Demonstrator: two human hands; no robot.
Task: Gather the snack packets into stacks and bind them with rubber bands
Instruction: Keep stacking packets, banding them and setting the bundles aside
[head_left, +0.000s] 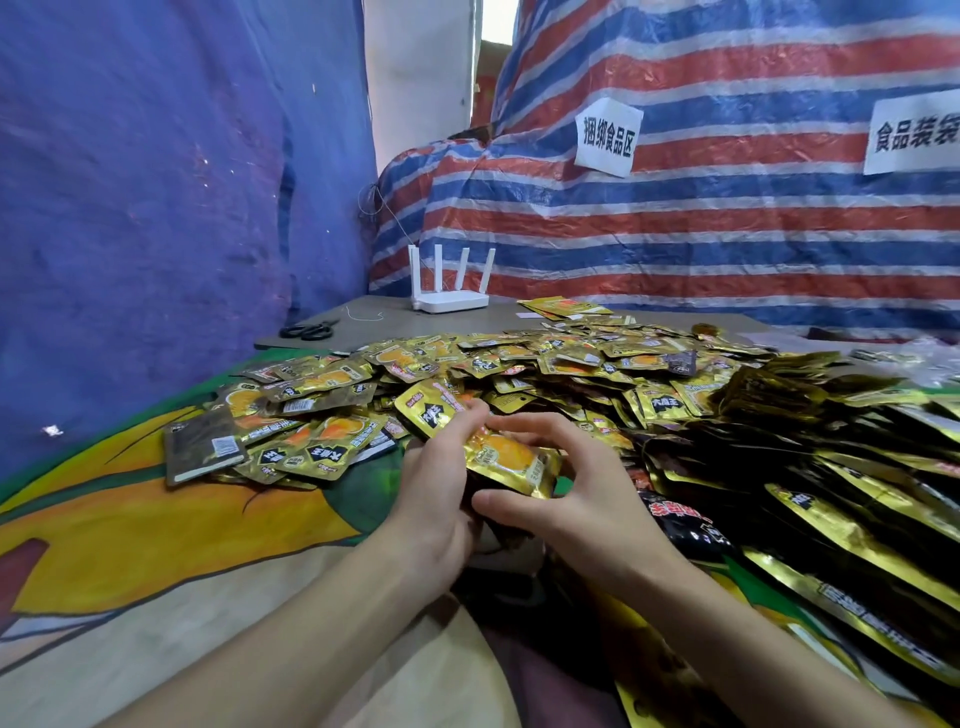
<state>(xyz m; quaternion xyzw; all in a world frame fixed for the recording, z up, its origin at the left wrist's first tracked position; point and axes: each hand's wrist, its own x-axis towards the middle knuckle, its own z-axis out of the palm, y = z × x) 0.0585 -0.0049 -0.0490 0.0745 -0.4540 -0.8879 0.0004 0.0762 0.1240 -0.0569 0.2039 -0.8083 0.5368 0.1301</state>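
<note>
A big heap of small gold snack packets (545, 364) covers the table ahead of me. At its near edge both hands hold a small stack of gold packets (511, 460). My left hand (441, 483) grips the stack's left side, fingers curled over its top. My right hand (576, 493) curls round the stack's right side, thumb below and fingers above. The stack's underside is hidden by my hands. No rubber band is visible.
Larger black-and-gold packets (831, 509) lie piled on the right. A brown packet (202, 447) rests at the heap's left edge. Scissors (309, 330) and a white router (449, 296) sit at the back. A colourful cloth (156, 519) covers the near left table.
</note>
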